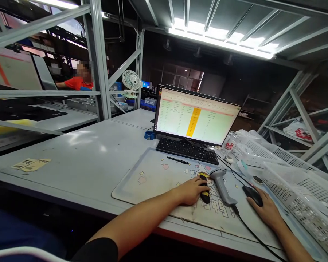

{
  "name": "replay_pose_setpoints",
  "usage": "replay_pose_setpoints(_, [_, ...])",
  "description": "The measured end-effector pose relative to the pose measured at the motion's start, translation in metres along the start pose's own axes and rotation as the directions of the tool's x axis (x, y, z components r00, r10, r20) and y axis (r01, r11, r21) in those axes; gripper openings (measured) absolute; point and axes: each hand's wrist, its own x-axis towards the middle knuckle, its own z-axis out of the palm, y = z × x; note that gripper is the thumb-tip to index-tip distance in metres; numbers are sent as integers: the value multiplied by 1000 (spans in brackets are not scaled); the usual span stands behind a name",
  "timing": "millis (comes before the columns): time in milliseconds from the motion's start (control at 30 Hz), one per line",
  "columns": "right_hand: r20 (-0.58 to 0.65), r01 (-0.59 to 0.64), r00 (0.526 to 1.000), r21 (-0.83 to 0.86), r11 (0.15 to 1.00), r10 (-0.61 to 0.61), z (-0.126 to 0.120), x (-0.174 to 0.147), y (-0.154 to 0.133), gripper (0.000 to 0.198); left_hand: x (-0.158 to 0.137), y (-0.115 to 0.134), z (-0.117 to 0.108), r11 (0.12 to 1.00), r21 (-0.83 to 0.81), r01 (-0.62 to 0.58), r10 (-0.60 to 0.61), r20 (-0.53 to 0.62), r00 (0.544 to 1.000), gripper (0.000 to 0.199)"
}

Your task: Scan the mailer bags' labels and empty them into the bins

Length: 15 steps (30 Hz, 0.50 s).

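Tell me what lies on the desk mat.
On the desk mat lie a black pen, a grey barcode scanner and a black-and-yellow tool under the left hand. The hand covers part of the tool.

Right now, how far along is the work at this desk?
Done: the monitor shows an open spreadsheet. In hand: the left hand rests on a black-and-yellow tool, the right hand on the mouse. Left: the scanner lies untouched between them.

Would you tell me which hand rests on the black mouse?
The right hand covers the black mouse; the left hand touches a yellow-and-black tool.
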Motion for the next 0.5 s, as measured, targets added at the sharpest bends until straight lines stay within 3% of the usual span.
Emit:
replay_pose_setpoints(167, [133,21,991,74,997,-31,-2,15,14,77,1,0,0,1000,-18,14,-14,-3,1000,55])
replay_pose_setpoints(400, [11,4,1000,38,999,-5,4,8,3,74,1,2,-4,1000,-16,21,-21,0,1000,52])
replay_pose_setpoints(500, [33,-20,999,31,999,19,13,4,4,73,-1,4,-5,999,-37,34,-34,4,999,53])
